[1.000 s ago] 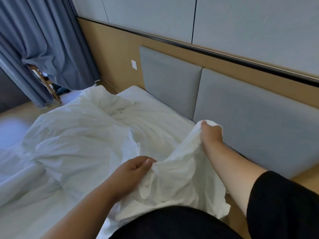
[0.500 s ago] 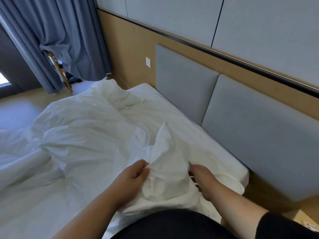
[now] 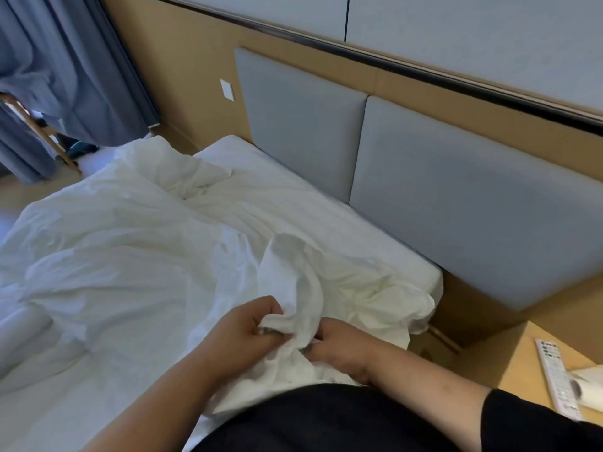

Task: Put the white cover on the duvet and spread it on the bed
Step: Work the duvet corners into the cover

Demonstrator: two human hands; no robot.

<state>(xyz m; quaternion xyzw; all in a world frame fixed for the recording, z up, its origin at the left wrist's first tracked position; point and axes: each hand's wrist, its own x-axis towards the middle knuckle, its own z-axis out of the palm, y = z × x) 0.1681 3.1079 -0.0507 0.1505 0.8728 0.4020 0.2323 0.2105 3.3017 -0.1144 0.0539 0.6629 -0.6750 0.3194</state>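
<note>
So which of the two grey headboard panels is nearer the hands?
The larger-looking right-hand panel, the one beside the wooden nightstand. The other panel sits farther off, toward the blue curtain.

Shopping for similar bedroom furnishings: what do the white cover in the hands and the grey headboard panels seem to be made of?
White cover: thin matte woven fabric, probably cotton or a blend; it creases finely and bunches where both hands grip it. Headboard panels: smooth padded upholstery with rounded edges and a soft sheen, maybe faux leather or tight fabric; the look leaves it open.
</note>
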